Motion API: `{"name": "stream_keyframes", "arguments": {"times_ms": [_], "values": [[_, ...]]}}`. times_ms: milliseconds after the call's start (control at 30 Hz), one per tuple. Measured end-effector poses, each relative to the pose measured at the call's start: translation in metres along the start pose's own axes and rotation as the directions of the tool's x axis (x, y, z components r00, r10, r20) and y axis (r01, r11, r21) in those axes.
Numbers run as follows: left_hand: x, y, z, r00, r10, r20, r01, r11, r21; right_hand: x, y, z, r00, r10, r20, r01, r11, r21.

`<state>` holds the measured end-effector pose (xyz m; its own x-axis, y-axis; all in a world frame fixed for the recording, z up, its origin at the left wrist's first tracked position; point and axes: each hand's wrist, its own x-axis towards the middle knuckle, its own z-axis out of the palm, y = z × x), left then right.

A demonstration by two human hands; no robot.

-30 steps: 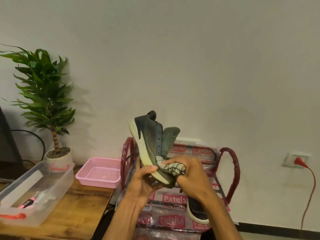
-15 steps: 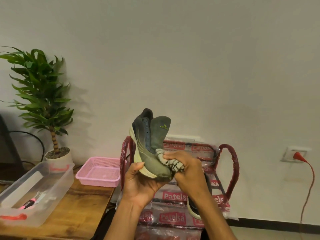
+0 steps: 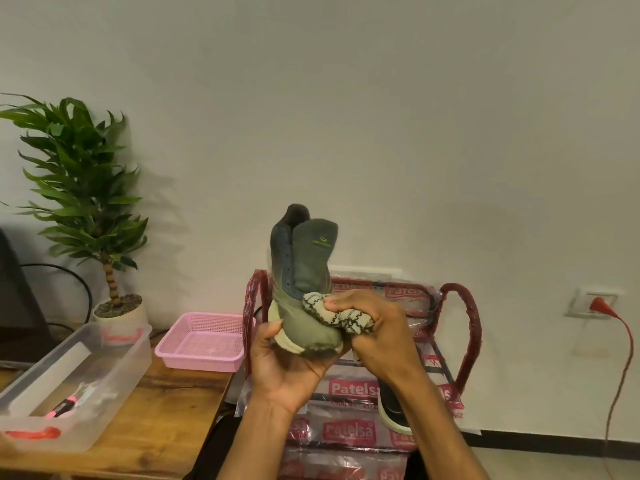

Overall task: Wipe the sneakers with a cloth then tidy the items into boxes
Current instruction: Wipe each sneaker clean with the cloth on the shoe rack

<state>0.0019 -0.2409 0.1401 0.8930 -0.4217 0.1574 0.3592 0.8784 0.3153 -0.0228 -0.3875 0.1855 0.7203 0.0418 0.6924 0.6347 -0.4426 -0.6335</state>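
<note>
Far to the left of the left hand [image 3: 294, 368] a clear plastic box [image 3: 114, 372] sits on the wooden table [image 3: 162, 420], a pink marker-like item inside; nearer that hand, a pink basket [image 3: 204, 344] on the same table; neither is yet in use for tidying.

Left hand: cupped and partly closed under the toe of the grey-green sneaker [image 3: 304, 289], thumb on the pale sole edge; the shoe stands toe-down, heel high above the palm. Risk: support is at one end only, so pressure from wiping could pivot the shoe off the palm.

Right hand [image 3: 377, 337]: closed in a fist around the patterned cloth [image 3: 337, 313], bunched and pressed against the upper just right of the left thumb. Risk: a tight wad may cover little surface and miss areas.

Below the right forearm, a second sneaker [image 3: 393, 407] lies on the red wrapped rack [image 3: 464, 327]; judged unwiped; a dropped shoe could strike it.
</note>
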Motion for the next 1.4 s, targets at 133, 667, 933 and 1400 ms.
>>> {"name": "stream_keyframes", "arguments": {"times_ms": [133,667,933,1400], "values": [[-0.004,0.001,0.002,1.000,0.007,0.013,-0.007,1.000,-0.009,0.013,0.008,0.001,0.987,0.029,-0.157,-0.058,0.981,-0.183],[-0.001,0.001,0.003,0.998,0.046,0.032,-0.046,0.999,-0.007,0.026,-0.017,0.006,0.987,0.162,0.005,-0.159,0.972,-0.171],[0.009,0.000,0.001,0.996,0.059,-0.067,-0.057,0.998,0.037,0.014,-0.020,-0.001,0.959,0.257,0.116,-0.237,0.958,-0.163],[0.013,0.000,-0.009,0.929,0.253,-0.270,-0.084,0.855,0.511,-0.019,-0.024,-0.033,0.975,0.216,-0.045,-0.212,0.973,0.093]]}}
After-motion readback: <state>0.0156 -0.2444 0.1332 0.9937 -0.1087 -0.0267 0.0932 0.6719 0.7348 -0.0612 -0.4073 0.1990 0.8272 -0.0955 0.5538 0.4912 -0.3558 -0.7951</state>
